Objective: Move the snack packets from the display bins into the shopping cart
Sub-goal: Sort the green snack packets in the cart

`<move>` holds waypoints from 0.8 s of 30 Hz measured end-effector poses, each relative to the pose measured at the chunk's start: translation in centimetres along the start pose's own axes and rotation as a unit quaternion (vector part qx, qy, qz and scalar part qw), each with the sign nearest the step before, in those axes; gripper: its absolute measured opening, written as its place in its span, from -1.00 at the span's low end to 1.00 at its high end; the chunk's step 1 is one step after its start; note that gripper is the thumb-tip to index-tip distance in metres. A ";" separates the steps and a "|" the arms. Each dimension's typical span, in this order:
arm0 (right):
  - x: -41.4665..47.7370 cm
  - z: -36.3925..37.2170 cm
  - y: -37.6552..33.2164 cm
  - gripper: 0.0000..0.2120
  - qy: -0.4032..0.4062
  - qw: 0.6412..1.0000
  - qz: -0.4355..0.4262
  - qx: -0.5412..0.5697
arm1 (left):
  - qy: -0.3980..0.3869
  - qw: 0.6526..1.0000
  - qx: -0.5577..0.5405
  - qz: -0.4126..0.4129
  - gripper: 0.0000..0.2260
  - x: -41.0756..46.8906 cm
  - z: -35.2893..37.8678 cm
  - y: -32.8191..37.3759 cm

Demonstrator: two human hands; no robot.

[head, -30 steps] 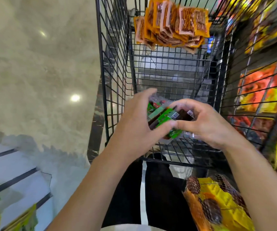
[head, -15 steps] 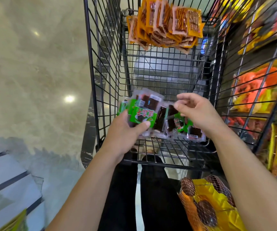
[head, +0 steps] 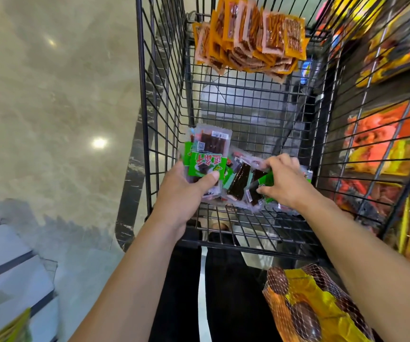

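A black wire shopping cart [head: 147,99] stands in front of me. My left hand [head: 181,191] grips a stack of green snack packets [head: 205,156] just above the cart's near floor, thumb on the green label. My right hand [head: 283,183] pinches more green and dark packets [head: 238,183] that lie spread on the cart's wire bottom. A pile of orange snack packets [head: 250,40] lies at the far end of the cart.
Display bins with orange and yellow packets [head: 381,137] line the right side behind the cart's wall. A net bag with yellow wrapping [head: 312,307] sits at lower right. Polished stone floor [head: 51,107] spreads to the left, with white shelves [head: 6,262] at lower left.
My hands have drawn apart, fanning the green packets out and lowering them onto the cart's bottom. The left hand keeps a stack; the right hand has settled onto the spread ones.
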State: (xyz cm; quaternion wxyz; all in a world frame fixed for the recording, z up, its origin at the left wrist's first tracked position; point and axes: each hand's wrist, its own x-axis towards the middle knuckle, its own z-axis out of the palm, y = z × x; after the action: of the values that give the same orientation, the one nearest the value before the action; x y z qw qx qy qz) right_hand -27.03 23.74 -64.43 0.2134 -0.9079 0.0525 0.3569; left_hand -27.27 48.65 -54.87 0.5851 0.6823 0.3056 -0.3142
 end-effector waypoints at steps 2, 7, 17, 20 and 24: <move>-0.2 -0.1 -0.1 -0.53 0.006 1.000 -0.016 -0.024 | -0.006 1.000 0.001 -0.001 -0.75 0.0 0.0 -0.1; -1.2 -1.2 0.0 -0.61 -0.021 0.998 -0.046 0.033 | -0.011 1.000 0.002 0.001 -0.74 0.2 -0.1 -0.2; -5.0 -9.0 -1.3 -0.80 -0.069 0.905 -0.104 0.406 | -0.055 0.998 0.023 0.028 -0.68 0.3 0.0 -0.5; -5.2 -9.7 -2.5 -0.77 -0.051 0.822 -0.105 0.557 | -0.080 0.996 0.013 0.037 -0.67 0.2 0.2 -0.6; -4.6 -7.6 -5.6 -0.79 0.044 0.829 -0.046 0.556 | -0.119 0.991 -0.026 0.062 -0.59 -0.1 0.4 -0.6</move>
State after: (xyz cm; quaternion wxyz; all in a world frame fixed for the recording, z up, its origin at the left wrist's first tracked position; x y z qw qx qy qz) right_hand -24.30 25.32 -54.42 0.6956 -0.6524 0.2090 0.2165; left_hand -27.83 48.29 -55.22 0.6534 0.6421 0.1990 -0.3482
